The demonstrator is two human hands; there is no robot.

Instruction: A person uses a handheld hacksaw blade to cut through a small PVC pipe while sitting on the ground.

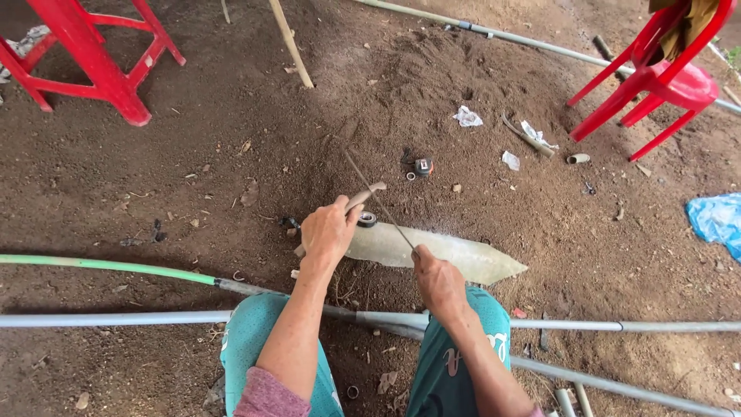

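Left hand (328,232) closed around wooden handle (363,196) of hacksaw. Right hand (434,276) pinching far end of thin saw blade (384,210), which runs diagonally between both hands. Blade laid across pale pointed slab (455,256) lying flat on dirt floor (231,154), just ahead of knees in teal trousers (255,332). Small black ring (367,219) beside left hand, touching slab edge. Tape measure (423,166) farther out on soil. Grey pipes (116,318) crossing under legs; green pipe (100,266) at left. Red plastic chairs (664,77) at both upper corners.
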